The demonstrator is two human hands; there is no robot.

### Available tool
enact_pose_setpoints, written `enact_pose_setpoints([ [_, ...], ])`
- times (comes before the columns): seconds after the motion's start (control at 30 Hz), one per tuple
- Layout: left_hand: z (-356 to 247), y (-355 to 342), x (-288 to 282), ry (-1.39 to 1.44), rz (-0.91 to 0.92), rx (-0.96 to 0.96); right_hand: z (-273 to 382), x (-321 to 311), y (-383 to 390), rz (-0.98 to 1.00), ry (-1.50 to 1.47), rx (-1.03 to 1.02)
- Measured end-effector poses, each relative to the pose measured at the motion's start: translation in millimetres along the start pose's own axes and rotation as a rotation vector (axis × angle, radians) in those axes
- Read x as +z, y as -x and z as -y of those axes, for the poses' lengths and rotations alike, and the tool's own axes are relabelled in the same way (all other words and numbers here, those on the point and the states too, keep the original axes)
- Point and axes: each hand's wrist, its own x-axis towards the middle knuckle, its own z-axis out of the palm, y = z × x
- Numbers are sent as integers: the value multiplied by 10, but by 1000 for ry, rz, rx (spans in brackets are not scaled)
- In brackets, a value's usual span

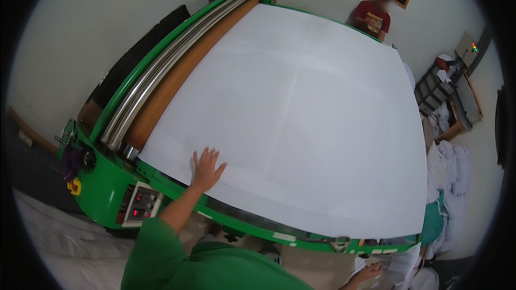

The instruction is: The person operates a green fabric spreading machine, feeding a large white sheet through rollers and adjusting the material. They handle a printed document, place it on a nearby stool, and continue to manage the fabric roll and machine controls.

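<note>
My left hand (207, 170) lies flat with fingers spread near the front left corner of a large white sheet (301, 129). The sheet covers the bed of a green roller machine (102, 193) and looks smooth, with a faint line down its middle. Low at the right, below the machine's front edge, my right hand (367, 272) has its fingers curled in. Pale, thin material (403, 266) hangs beside it; what the fingers grip is too small to tell.
An orange-brown roller (188, 75) and shiny metal rollers (156, 78) run along the left. A control panel (142, 204) with red lights faces me. At the far edge stands another person (371, 19). White cloth (449, 177) is heaped at the right, near dark crates (432, 90).
</note>
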Motion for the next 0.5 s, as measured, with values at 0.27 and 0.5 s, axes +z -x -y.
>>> enact_pose_setpoints([
  [0.27,1708,-833,-201,-154,162,-106,-207,-1601,4147,439,276,659],
  [0.5,1910,-468,-268,-191,231,-108,-44,-2478,5058,660,482,847],
])
